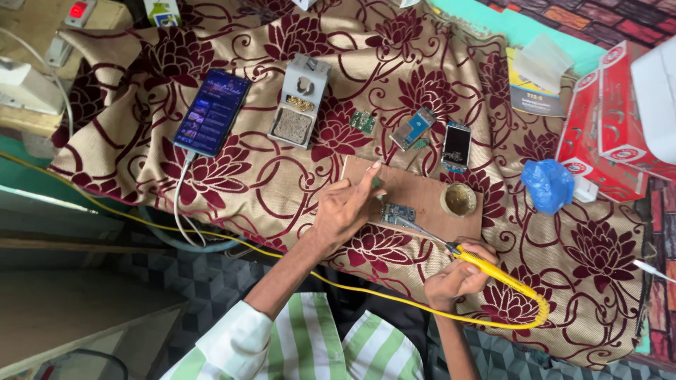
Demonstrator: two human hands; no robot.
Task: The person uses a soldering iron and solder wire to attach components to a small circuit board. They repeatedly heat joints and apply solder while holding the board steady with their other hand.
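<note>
My right hand point(456, 276) was clenched around the yellow handle of a soldering iron point(486, 271), whose metal tip reached up and to the left onto a small green circuit board point(398, 212). That board lay on a brown wooden board point(415, 191), just beside my left hand point(345, 207), which rested on the wood with its fingers point(371, 176) curled and pressing down near the board's left edge; whether they pinched anything I could not tell. The circuit board therefore sat between my two hands, touching the iron's tip and well closer to the left hand. One round tin point(458, 200) stood on the right end of the wooden board. On the flowered cloth point(232, 176) beyond it I counted three more small boards or modules: one green square point(362, 122), one bluish piece point(415, 127) and one with a dark screen point(456, 146). There was one smartphone point(212, 112) with a lit screen and a white cable, one grey tip-cleaner stand point(300, 100), one crumpled blue bag point(548, 184), and two red boxes point(609, 112) at the right.
</note>
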